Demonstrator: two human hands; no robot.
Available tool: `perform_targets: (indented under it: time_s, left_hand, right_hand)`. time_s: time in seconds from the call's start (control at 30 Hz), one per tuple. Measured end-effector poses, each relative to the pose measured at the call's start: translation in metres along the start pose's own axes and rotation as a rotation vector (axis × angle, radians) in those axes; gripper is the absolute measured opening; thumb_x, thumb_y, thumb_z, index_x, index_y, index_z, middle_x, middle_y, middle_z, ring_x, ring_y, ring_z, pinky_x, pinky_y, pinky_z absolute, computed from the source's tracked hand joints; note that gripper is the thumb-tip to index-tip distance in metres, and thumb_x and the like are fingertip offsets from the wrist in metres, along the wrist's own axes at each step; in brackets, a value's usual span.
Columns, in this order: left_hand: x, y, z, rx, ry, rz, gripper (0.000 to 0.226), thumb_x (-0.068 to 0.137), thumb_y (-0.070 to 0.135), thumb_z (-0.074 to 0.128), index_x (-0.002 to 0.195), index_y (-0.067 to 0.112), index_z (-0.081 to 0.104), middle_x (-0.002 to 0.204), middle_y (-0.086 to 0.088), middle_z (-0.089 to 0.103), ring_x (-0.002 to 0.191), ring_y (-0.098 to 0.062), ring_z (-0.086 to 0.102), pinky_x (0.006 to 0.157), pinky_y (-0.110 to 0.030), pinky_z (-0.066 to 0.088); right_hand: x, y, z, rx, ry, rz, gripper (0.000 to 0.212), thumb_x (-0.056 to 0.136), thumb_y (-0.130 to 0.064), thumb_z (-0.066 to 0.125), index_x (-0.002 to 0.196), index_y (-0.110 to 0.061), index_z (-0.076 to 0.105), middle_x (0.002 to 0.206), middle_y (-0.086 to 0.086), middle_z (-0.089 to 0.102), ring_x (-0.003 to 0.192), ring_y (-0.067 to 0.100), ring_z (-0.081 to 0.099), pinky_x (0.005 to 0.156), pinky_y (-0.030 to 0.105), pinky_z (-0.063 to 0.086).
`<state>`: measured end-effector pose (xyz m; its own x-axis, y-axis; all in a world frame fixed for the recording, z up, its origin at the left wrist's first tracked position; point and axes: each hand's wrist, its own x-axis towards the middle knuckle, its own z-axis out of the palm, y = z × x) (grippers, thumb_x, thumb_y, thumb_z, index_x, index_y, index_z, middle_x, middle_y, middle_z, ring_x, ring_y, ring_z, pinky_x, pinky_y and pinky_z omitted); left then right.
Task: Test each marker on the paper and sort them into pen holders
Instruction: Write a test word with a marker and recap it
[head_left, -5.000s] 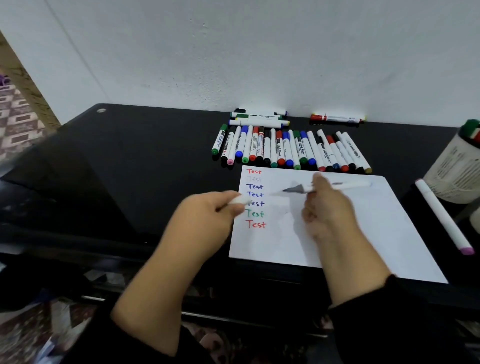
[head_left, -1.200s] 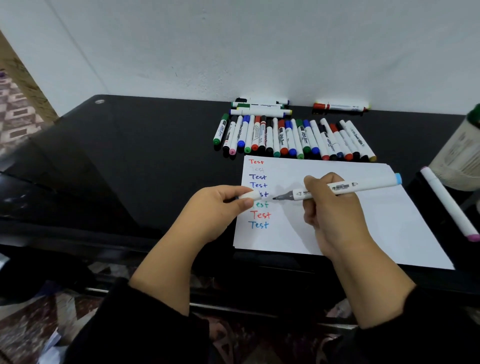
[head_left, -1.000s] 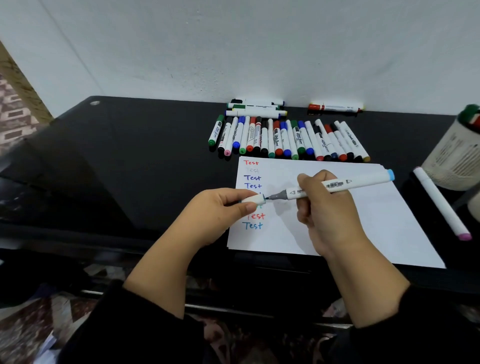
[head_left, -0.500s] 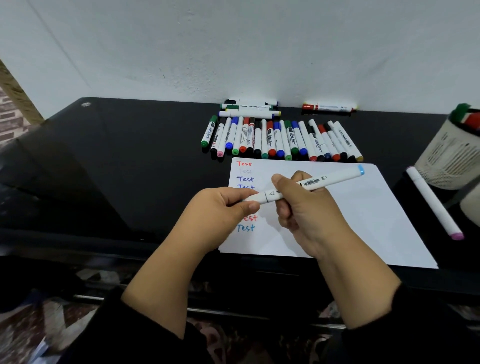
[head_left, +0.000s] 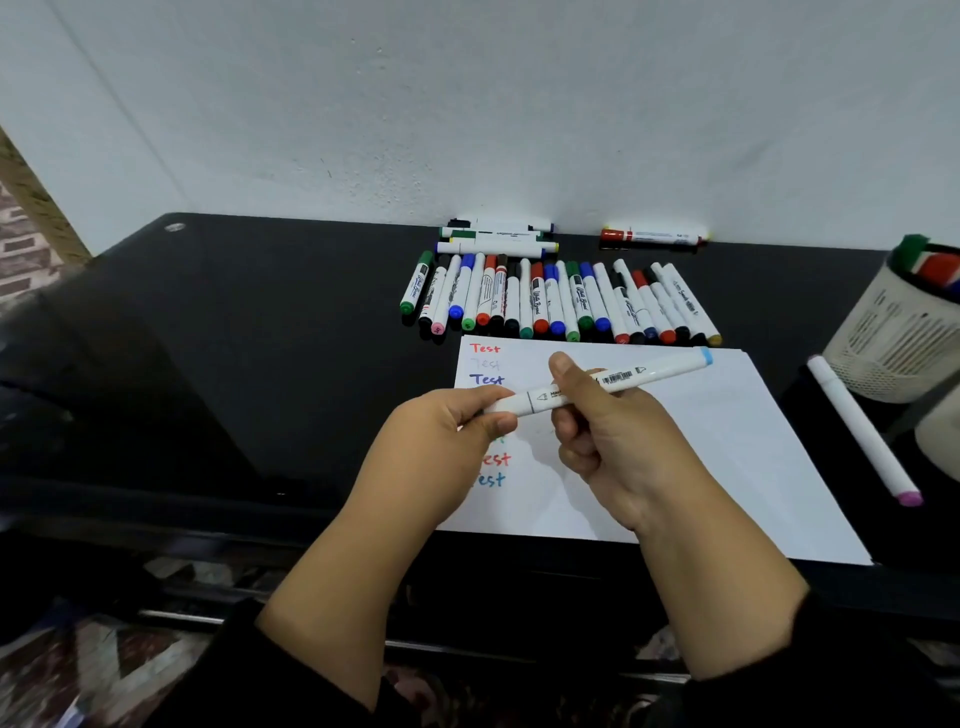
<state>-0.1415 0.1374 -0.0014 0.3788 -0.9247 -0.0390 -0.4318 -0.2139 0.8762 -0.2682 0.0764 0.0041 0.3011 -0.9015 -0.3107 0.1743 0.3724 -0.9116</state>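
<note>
Marker (head_left: 613, 382) with light-blue end capped, gripped over paper (head_left: 701, 441) by left hand (head_left: 447, 441) at cap, right hand (head_left: 608, 441) on barrel; several "Test" lines written, few markers in holder (head_left: 893, 332), long row (head_left: 561, 301) on worktop (head_left: 260, 338) probably untested.

The person wore a black long-sleeved top; both sleeves were pushed back, leaving the left hand (head_left: 451, 441), right hand (head_left: 608, 441) and forearms bare.

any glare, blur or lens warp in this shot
Head view: sharp at centre, where both hands grip the blue-capped marker; the black table shows soft sheen; wide-angle warp bows the edges, tilting the pen holder; bottom corners blurred.
</note>
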Motion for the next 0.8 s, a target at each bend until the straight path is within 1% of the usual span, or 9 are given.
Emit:
perform_targets:
  time_s: [0.13, 0.17, 0.27, 0.37, 0.47, 0.53, 0.6, 0.7, 0.8]
  left_hand:
    - [0.004, -0.003, -0.005, 0.075, 0.061, -0.021, 0.026, 0.092, 0.031, 0.056, 0.117, 0.036, 0.063, 0.086, 0.016, 0.06, 0.068, -0.003, 0.053, 0.05, -0.01, 0.038]
    - [0.004, -0.004, -0.007, 0.089, 0.07, -0.033, 0.027, 0.093, 0.032, 0.055, 0.118, 0.036, 0.062, 0.085, 0.016, 0.06, 0.065, -0.003, 0.052, 0.049, -0.012, 0.037]
    - [0.004, -0.004, -0.009, 0.125, 0.084, -0.047, 0.029, 0.092, 0.036, 0.054, 0.12, 0.035, 0.062, 0.081, 0.013, 0.06, 0.056, -0.003, 0.046, 0.048, -0.015, 0.031]
    - [0.002, 0.0, -0.007, 0.112, 0.055, -0.057, 0.027, 0.091, 0.036, 0.056, 0.117, 0.035, 0.064, 0.086, 0.012, 0.064, 0.06, -0.005, 0.051, 0.05, -0.02, 0.036]
    - [-0.001, 0.007, -0.001, 0.107, 0.017, -0.033, 0.022, 0.09, 0.034, 0.058, 0.11, 0.035, 0.066, 0.085, 0.008, 0.064, 0.065, -0.006, 0.053, 0.057, -0.021, 0.042]
    - [-0.003, 0.012, 0.004, 0.094, 0.009, -0.007, 0.02, 0.09, 0.033, 0.058, 0.108, 0.034, 0.067, 0.081, 0.003, 0.063, 0.061, -0.006, 0.049, 0.055, -0.02, 0.04]
    - [-0.006, 0.017, 0.007, 0.061, 0.002, -0.002, 0.023, 0.09, 0.033, 0.059, 0.112, 0.034, 0.065, 0.078, 0.004, 0.061, 0.06, -0.006, 0.047, 0.053, -0.018, 0.039]
    - [-0.009, 0.029, 0.011, -0.02, -0.027, 0.008, 0.034, 0.087, 0.036, 0.061, 0.121, 0.035, 0.061, 0.089, 0.011, 0.062, 0.076, -0.006, 0.054, 0.066, -0.019, 0.043]
    - [-0.004, 0.042, 0.015, -0.037, -0.097, 0.082, 0.046, 0.088, 0.043, 0.057, 0.133, 0.037, 0.048, 0.112, 0.018, 0.056, 0.11, -0.008, 0.052, 0.091, -0.025, 0.039]
  right_hand:
    - [0.003, -0.008, -0.013, 0.069, 0.09, -0.065, 0.013, 0.087, -0.022, 0.065, 0.089, -0.011, 0.06, 0.057, 0.002, 0.057, 0.047, 0.008, 0.04, 0.047, 0.019, 0.034]
    - [0.003, -0.009, -0.017, 0.036, 0.15, -0.104, 0.017, 0.087, -0.02, 0.067, 0.099, -0.012, 0.057, 0.062, 0.002, 0.059, 0.051, 0.009, 0.043, 0.051, 0.02, 0.037]
    - [0.004, -0.012, -0.03, -0.294, 0.311, -0.254, 0.034, 0.087, -0.019, 0.067, 0.113, -0.023, 0.045, 0.071, 0.001, 0.058, 0.061, 0.01, 0.049, 0.059, 0.022, 0.041]
    - [0.002, -0.008, -0.031, -0.724, 0.209, -0.492, 0.032, 0.089, -0.018, 0.064, 0.112, -0.032, 0.047, 0.07, -0.006, 0.053, 0.059, 0.002, 0.049, 0.055, 0.01, 0.038]
    - [0.005, -0.001, -0.03, -1.122, 0.108, -0.715, 0.036, 0.09, -0.02, 0.061, 0.124, -0.033, 0.057, 0.08, -0.016, 0.045, 0.07, 0.0, 0.045, 0.062, 0.004, 0.034]
    - [0.006, 0.0, -0.031, -1.235, 0.135, -0.808, 0.035, 0.091, -0.022, 0.061, 0.125, -0.028, 0.06, 0.087, -0.012, 0.045, 0.076, 0.004, 0.042, 0.066, 0.012, 0.033]
    - [0.006, -0.002, -0.033, -1.268, 0.166, -0.886, 0.03, 0.088, -0.017, 0.065, 0.118, -0.02, 0.067, 0.09, -0.001, 0.054, 0.08, 0.013, 0.047, 0.066, 0.023, 0.037]
    - [0.002, -0.008, -0.04, -1.364, 0.195, -0.99, 0.023, 0.076, -0.007, 0.075, 0.098, -0.01, 0.07, 0.079, 0.008, 0.062, 0.069, 0.029, 0.059, 0.052, 0.03, 0.046]
    - [-0.004, -0.025, -0.051, -1.418, 0.277, -0.949, 0.015, 0.085, -0.013, 0.066, 0.099, -0.01, 0.064, 0.084, 0.005, 0.062, 0.074, 0.026, 0.058, 0.056, 0.03, 0.045]
